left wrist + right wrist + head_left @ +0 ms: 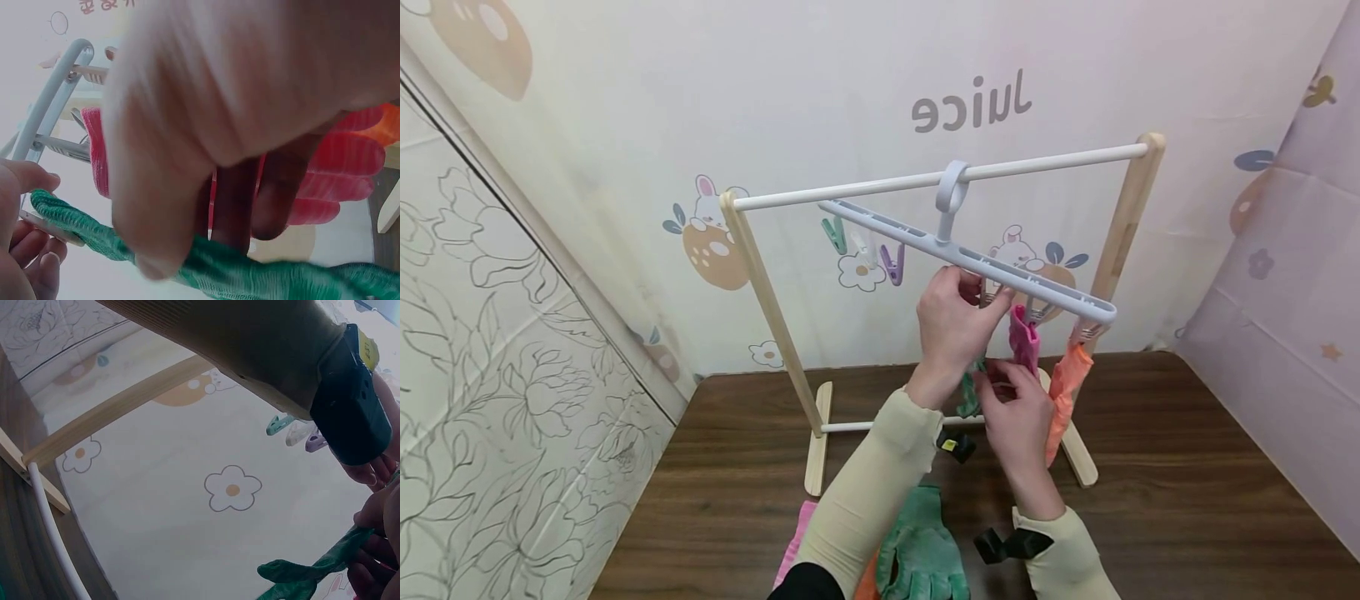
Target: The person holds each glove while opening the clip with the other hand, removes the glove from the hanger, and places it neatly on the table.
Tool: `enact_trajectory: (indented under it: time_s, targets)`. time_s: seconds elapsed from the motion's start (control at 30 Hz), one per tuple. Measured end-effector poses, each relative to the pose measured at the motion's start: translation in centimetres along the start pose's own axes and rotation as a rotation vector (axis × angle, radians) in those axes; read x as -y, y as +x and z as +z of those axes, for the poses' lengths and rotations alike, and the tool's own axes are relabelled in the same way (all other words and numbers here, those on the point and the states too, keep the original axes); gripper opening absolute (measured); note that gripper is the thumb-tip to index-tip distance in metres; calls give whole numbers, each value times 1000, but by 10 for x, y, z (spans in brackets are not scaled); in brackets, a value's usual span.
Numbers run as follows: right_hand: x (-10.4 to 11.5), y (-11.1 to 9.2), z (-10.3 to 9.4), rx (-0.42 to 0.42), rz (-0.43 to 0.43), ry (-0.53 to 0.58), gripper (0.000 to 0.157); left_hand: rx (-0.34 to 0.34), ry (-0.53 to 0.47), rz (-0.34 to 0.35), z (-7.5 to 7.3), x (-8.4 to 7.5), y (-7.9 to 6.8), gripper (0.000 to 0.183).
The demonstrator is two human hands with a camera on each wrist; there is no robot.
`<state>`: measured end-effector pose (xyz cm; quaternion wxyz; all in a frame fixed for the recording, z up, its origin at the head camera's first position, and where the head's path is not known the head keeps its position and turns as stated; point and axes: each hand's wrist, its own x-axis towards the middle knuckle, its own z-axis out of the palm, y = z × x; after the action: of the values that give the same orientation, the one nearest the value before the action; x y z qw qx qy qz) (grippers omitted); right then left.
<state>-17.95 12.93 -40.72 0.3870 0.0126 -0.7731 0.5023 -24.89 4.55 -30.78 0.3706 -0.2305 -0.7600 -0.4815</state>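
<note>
My left hand (958,321) is just under the grey-white hanger (1030,283), pinching a clip and the cuff of a green knit glove. Lower down, my right hand (1018,408) grips the body of the green glove (970,390). In the left wrist view the glove's ribbed cuff (59,209) sits at the left fingertips, while the right hand (181,125) covers much of the picture. The right wrist view shows the green fingers (312,569) dangling below my hand. Beside it a pink glove (1024,337) and an orange glove (1067,392) hang from clips.
The hanger hooks over the white rail (850,192) of a wooden rack (775,317). Green, white and purple clips (892,265) hang from its left half. On the brown table (1187,475) lie another green glove (925,550), a pink piece (796,542) and an orange piece, partly under my left arm.
</note>
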Motion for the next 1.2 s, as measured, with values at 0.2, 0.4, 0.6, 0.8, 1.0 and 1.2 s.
enact_trajectory:
  time_s: [0.2, 0.4, 0.6, 0.8, 1.0, 1.2]
  targets:
    - [0, 1, -2, -9, -14, -3, 12, 4, 51, 27, 0, 1, 1, 22]
    - [-2, 2, -3, -4, -21, -3, 12, 11, 142, 71, -4, 0, 3, 19]
    - [-2, 0, -6, 8, 11, -13, 13, 26, 170, 82, -7, -1, 4, 17]
    - [0, -1, -11, 67, 70, -5, 15, 52, 199, 85, -9, -2, 4, 18]
    - [-3, -2, -22, 164, 187, -10, 17, 75, 205, 96, -10, -3, 4, 21]
    - [-10, -5, -37, 219, 238, 51, 21, 79, 213, 113, -10, -3, 3, 26]
